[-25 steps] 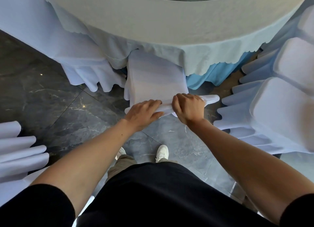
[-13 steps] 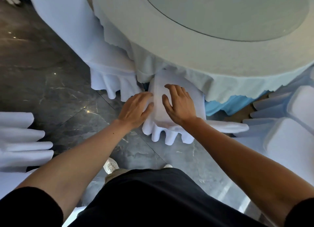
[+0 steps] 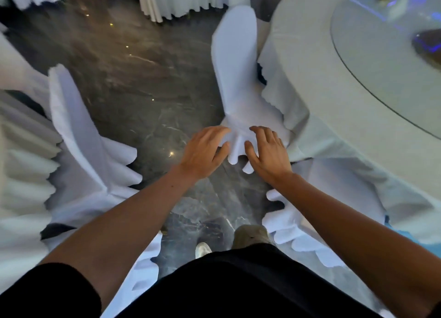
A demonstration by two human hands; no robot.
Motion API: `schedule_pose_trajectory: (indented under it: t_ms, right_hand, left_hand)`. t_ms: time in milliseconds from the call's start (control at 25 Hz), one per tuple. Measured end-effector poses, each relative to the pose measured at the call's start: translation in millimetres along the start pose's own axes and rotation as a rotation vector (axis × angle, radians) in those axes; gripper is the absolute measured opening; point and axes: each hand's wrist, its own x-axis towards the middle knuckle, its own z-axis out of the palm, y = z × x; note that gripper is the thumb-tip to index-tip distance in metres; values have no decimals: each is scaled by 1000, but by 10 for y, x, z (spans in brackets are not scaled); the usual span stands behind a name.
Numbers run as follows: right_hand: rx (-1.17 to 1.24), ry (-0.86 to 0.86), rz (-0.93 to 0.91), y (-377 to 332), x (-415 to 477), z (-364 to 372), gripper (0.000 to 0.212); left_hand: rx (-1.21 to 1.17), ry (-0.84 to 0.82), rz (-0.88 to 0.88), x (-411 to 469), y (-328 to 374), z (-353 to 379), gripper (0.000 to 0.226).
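A chair in a white fabric cover [image 3: 235, 62] stands against the left side of a round table [image 3: 298, 50]. Its pleated skirt [image 3: 236, 150] hangs between my two hands. My left hand [image 3: 205, 150] is just left of the skirt with its fingers spread and slightly bent, the fingertips at the fabric's edge. On the skirt's right side my right hand [image 3: 268, 153] is spread the same way. Neither hand grips anything. The frame is blurred by motion, so I cannot tell whether they touch the fabric.
A glass turntable [image 3: 381, 62] lies on the table's pale cloth. Another covered chair [image 3: 71, 127] stands at the left and one [image 3: 305, 222] at the lower right by my legs. Dark marble floor [image 3: 143, 79] spreads ahead, with more draped furniture [image 3: 181, 0] at the back.
The view has swung left. My hands have come off the chair top they were pressing and are now spread open on either side of a chair's skirt.
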Motion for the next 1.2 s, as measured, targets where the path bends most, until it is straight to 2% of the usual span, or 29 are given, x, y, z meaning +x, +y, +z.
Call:
schedule_pose_trajectory:
  t_ms: [280, 520, 720, 960, 1040, 1200]
  right_hand:
    - [18, 19, -4, -163, 1160, 470, 44]
    - [74, 19, 71, 75, 2612, 797, 45]
    - [102, 88, 124, 302, 3813, 804, 46]
    - [61, 107, 225, 338, 4889, 1054, 51]
    - [34, 136, 284, 299, 5191, 1209, 49]
    - [-9, 241, 519, 15, 5736, 1405, 48]
  left_hand:
    - [35, -13, -6, 652, -782, -121, 44]
    - [61, -72, 8, 2012, -1599, -26, 46]
    - [73, -78, 68, 3241, -2097, -2, 45]
    - [-1, -110, 184, 4321, -2852, 134, 43]
    - [-8, -151, 292, 4729, -3195, 157, 43]
    - [-104, -220, 488, 5491, -3795, 101, 41]
